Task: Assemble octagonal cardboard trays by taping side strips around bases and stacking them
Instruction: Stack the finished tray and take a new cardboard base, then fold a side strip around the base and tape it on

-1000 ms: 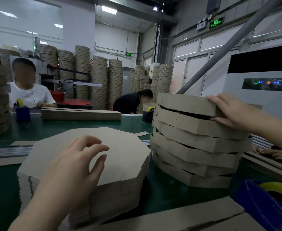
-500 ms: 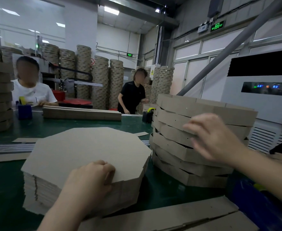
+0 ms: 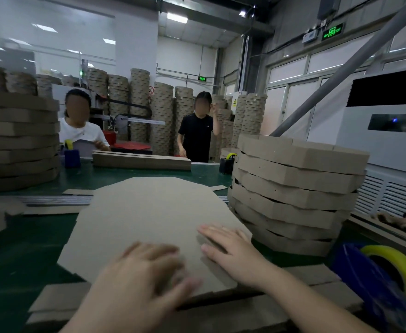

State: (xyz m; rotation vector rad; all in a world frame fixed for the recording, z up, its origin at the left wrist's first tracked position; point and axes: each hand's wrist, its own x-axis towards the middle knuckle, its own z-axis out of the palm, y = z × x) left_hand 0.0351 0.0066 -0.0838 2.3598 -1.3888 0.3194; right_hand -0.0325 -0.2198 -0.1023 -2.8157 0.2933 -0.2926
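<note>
Lying flat, plain brown octagonal base (image 3: 149, 212)

Bare left grip (image 3: 149, 267), motion-blurred, and bare right grip (image 3: 230, 253), sharper, each on a bare forearm (image 3: 305, 296).

Ceiling lights (image 3: 177, 17) (lit) brighten white walls (image 3: 137, 44) and paned windows (image 3: 290, 70).

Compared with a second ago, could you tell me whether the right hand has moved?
Yes. The right hand left the top of the tray stack and came down and left of it, now lying flat on the octagonal base sheet.
</note>
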